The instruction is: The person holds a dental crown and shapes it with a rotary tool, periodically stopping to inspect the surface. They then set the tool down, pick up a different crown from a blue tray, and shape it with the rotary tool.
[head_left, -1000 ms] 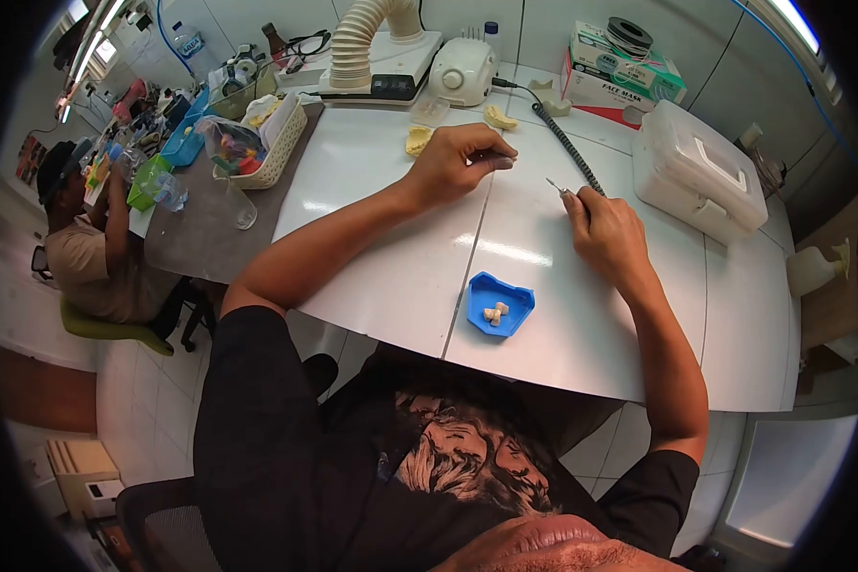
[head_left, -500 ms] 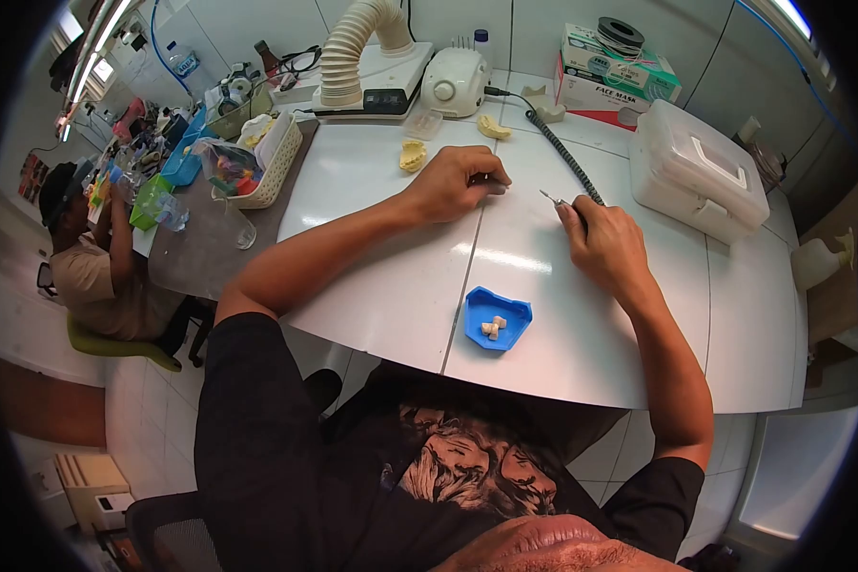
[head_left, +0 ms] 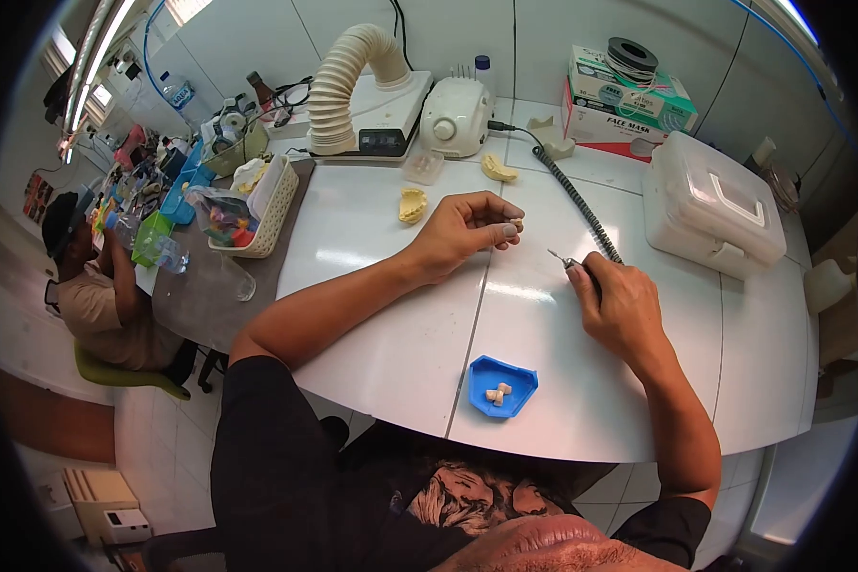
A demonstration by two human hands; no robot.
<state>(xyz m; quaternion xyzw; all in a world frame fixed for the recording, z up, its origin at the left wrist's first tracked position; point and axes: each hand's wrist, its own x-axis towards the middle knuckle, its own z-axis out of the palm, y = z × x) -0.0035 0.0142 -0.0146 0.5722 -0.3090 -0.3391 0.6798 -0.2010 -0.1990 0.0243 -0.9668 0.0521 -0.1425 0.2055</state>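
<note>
My left hand [head_left: 469, 234] pinches a small tooth-like piece [head_left: 516, 224] between thumb and fingertips, above the white table. To its right, my right hand [head_left: 620, 303] is closed around a handpiece [head_left: 570, 263] whose thin tip points toward the small piece, apart from it. A coiled dark cord [head_left: 582, 208] runs from near the right hand up to a white control unit [head_left: 457, 117]. Nearer my body, a blue tray [head_left: 522, 380] holds several small tooth-like pieces [head_left: 498, 394]. Two yellowish dental casts [head_left: 412, 205] [head_left: 498, 169] lie beyond my left hand.
A ribbed hose [head_left: 332, 100] rises at the back. Face mask boxes [head_left: 612, 124] and a white case [head_left: 713, 205] stand at the right. At left are a filled basket [head_left: 275, 210] and a seated person [head_left: 105, 296] at a cluttered bench.
The camera view has shifted, so the table appears lower. My left hand has turned, and the small piece in its fingertips now shows. My right hand still holds the handpiece.
</note>
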